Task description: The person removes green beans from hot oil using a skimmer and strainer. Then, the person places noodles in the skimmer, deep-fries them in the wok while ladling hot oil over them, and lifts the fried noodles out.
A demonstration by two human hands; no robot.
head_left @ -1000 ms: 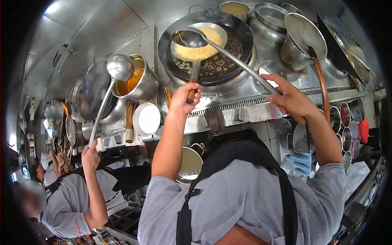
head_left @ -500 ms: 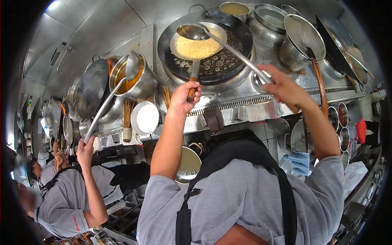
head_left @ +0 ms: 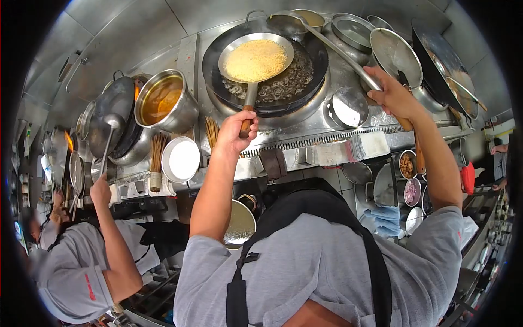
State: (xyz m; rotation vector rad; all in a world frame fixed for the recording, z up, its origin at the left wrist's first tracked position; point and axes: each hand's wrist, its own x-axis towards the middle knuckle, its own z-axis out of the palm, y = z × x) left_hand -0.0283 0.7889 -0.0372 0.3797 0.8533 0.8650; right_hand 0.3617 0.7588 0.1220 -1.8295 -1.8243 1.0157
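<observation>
My left hand (head_left: pixel 238 131) is wrapped round the wooden handle of a round metal strainer (head_left: pixel 250 97). Pale yellow noodle-like food (head_left: pixel 256 60) fills the strainer, which is above dark bubbling oil (head_left: pixel 297 82) in a large black wok (head_left: pixel 216 96). With my right hand (head_left: pixel 393 97) I grip a long-handled ladle (head_left: pixel 343 53) near its wooden end. The ladle's bowl is at the wok's far edge, in front of a pot of yellowish liquid (head_left: pixel 309 18).
At left, a co-worker's hand (head_left: pixel 100 192) holds another ladle (head_left: pixel 113 121) by a black wok with flame. Nearby are a pot of orange liquid (head_left: pixel 162 101), a white bowl (head_left: pixel 181 159) and bamboo brushes (head_left: pixel 156 158). Right stands a pot with a sieve (head_left: pixel 396 57).
My ladle's bowl has moved from over the strainer to the wok's far edge, uncovering the food. The co-worker's ladle has moved away from the orange liquid. The view has shifted slightly.
</observation>
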